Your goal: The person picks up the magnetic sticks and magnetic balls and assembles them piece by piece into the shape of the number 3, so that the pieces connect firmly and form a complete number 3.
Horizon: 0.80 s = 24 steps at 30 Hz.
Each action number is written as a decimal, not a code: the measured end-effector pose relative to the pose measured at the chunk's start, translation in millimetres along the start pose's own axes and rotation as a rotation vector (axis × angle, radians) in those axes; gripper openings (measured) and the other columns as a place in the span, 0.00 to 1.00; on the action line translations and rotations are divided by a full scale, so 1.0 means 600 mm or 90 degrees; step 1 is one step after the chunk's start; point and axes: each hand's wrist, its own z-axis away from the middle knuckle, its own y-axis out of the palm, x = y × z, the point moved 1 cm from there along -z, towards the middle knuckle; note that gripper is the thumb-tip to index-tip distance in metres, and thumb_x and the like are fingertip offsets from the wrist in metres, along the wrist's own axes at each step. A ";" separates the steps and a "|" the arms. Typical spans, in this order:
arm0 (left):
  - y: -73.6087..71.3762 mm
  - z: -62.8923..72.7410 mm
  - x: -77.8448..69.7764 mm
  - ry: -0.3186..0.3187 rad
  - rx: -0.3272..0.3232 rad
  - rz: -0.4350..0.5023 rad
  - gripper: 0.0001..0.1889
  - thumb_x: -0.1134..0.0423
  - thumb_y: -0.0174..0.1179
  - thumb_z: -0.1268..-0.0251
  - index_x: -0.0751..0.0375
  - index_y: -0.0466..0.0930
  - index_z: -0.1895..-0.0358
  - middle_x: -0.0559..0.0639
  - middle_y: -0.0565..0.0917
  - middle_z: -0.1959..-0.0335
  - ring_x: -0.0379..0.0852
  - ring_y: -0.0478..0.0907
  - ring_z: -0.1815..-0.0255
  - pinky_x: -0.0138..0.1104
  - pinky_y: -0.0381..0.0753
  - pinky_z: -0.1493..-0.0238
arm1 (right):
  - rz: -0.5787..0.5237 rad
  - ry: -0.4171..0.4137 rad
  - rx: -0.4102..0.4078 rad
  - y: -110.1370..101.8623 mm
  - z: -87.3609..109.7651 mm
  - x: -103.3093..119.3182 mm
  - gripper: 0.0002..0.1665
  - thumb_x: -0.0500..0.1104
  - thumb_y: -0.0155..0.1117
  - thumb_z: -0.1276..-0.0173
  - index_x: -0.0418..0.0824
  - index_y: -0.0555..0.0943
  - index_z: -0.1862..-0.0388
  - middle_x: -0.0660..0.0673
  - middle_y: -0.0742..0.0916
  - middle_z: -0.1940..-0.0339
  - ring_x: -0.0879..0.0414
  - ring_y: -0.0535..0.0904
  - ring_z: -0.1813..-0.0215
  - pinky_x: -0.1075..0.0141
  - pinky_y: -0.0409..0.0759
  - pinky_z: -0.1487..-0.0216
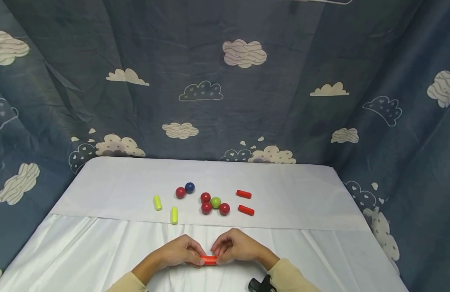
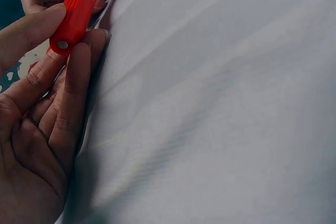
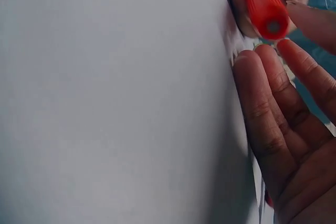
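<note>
Close over the front of the white cloth, my left hand point(image 1: 179, 250) pinches one end of a short red magnetic building rod point(image 1: 210, 260) between thumb and fingers. The rod is ribbed, with a small silvery disc in its end face point(image 2: 62, 44). From the other side my right hand point(image 1: 239, 245) holds the opposite end, thumb and index finger at its edges. In the right wrist view the other right fingers point(image 3: 258, 98) extend below the rod, nearly straight. Both hands face each other with the rod lying crosswise between them.
Beyond the hands lie several red balls point(image 1: 224, 209), a green ball point(image 1: 215, 202) and a blue ball point(image 1: 189, 187). Two yellow-green rods point(image 1: 174, 215) lie to the left, two red rods point(image 1: 245, 210) to the right. A black strap piece point(image 1: 261, 284) sits by the right sleeve. A cloud-patterned curtain point(image 1: 272, 117) surrounds the table.
</note>
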 end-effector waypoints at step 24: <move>-0.003 -0.004 0.005 -0.020 -0.013 0.001 0.08 0.68 0.69 0.46 0.68 0.86 0.64 0.48 0.85 0.75 0.35 0.75 0.75 0.27 0.71 0.71 | 0.060 0.013 -0.434 -0.056 -0.028 -0.001 0.20 0.30 0.71 0.46 0.37 0.79 0.53 0.43 0.80 0.79 0.59 0.70 0.82 0.69 0.70 0.81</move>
